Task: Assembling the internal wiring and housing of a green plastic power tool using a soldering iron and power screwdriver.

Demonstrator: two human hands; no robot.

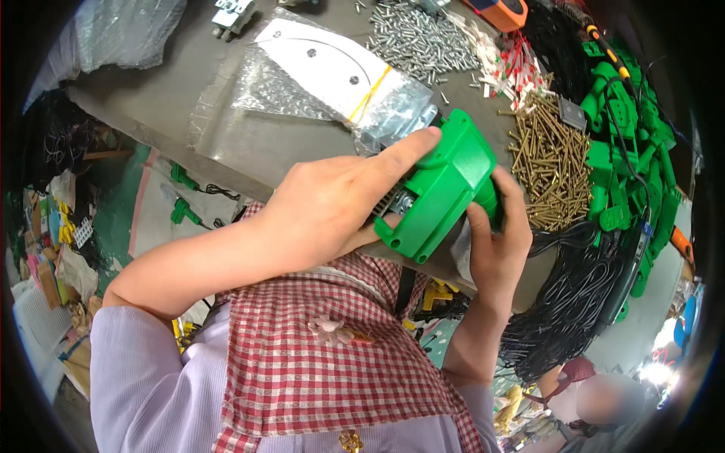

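Close above the near edge of the grey workbench [170, 98], a green plastic tool housing [451, 177] is held tilted between both hands. My left hand [325, 204] grips its left side, the index finger lying along the upper edge and the thumb low by the open side. Metal parts [404, 201] show inside that opening. My right hand [500, 245] closes around the housing's right side, fingers behind and thumb in front. A ribbed round green section shows between those fingers; the underside is hidden.
Silver screws [415, 41] and long brass-coloured screws [550, 170] lie in heaps on the bench. Bubble wrap [279, 87] with a white sheet lies beyond my left hand. Green plastic parts [623, 143], black cables [566, 302] and an orange-handled screwdriver [608, 51] are at right. Another person [596, 400] is lower right.
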